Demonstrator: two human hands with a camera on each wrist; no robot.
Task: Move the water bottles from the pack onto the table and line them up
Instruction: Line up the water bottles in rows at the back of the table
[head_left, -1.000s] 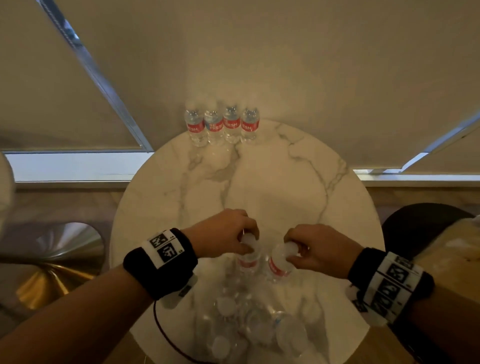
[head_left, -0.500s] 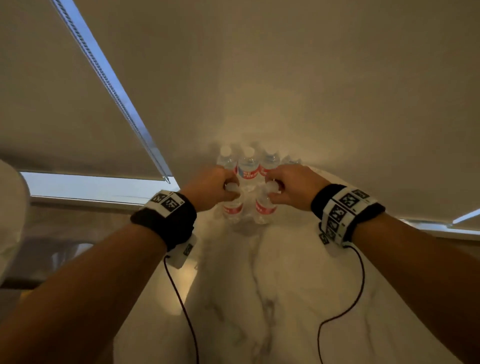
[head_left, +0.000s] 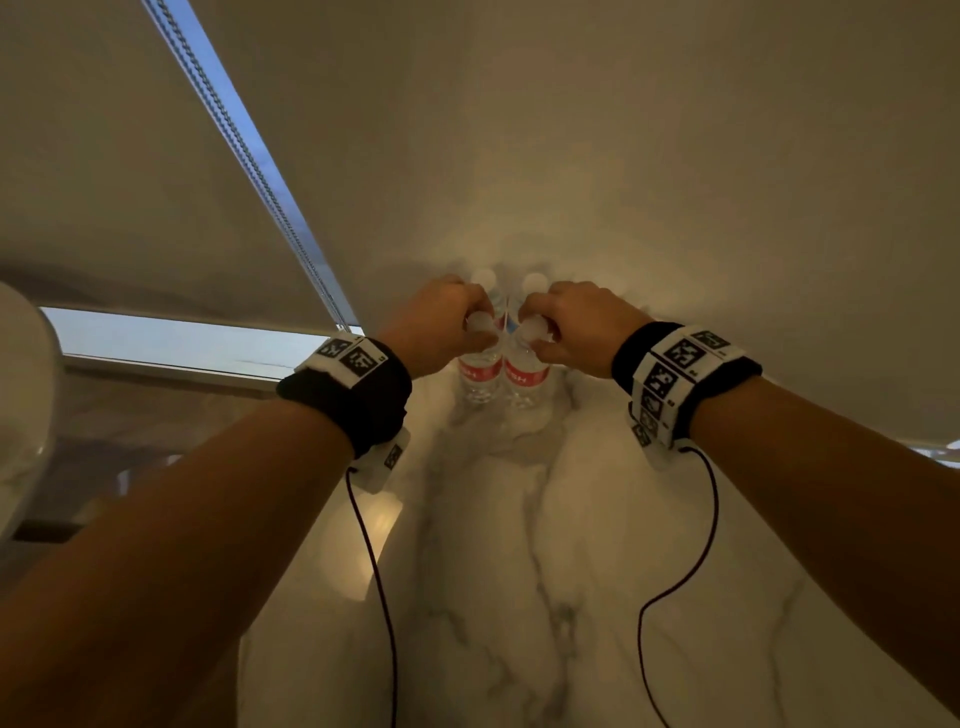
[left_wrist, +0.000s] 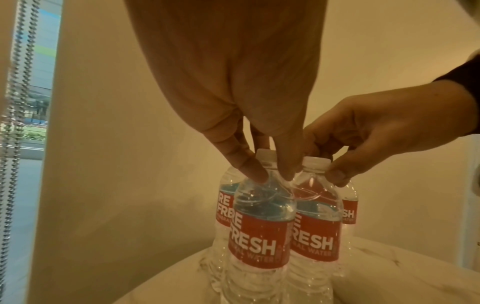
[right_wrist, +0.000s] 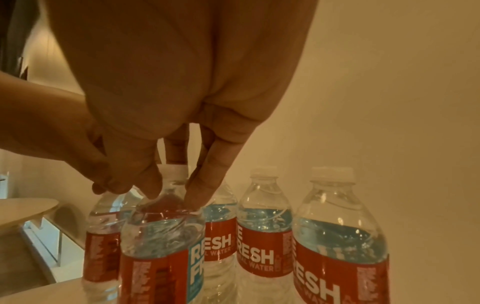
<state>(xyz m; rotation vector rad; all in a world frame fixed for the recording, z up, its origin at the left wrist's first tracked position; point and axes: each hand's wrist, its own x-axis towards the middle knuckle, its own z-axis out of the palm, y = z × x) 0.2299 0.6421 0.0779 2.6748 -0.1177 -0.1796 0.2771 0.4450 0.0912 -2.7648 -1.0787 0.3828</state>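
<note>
Two clear water bottles with red labels stand side by side at the far edge of the marble table (head_left: 498, 545). My left hand (head_left: 478, 325) pinches the left bottle (head_left: 480, 371) by its neck under the white cap; in the left wrist view the same hand (left_wrist: 270, 174) grips that bottle (left_wrist: 262, 232). My right hand (head_left: 530, 330) pinches the right bottle (head_left: 525, 374) the same way, as the right wrist view shows of the hand (right_wrist: 172, 195) and its bottle (right_wrist: 161, 246). Just behind stands a row of several bottles (right_wrist: 262, 246). The pack is out of view.
A closed roller blind (head_left: 623, 156) hangs right behind the bottle row, with a bead chain (head_left: 249, 156) and a strip of window (head_left: 182, 338) at the left. Two thin cables (head_left: 374, 571) trail from my wristbands over the table. A white rounded object (head_left: 21, 405) sits far left.
Both hands lifted a bottle each from the pack at the near edge and carried them across to the far edge. They now stand close together, in front of the earlier row.
</note>
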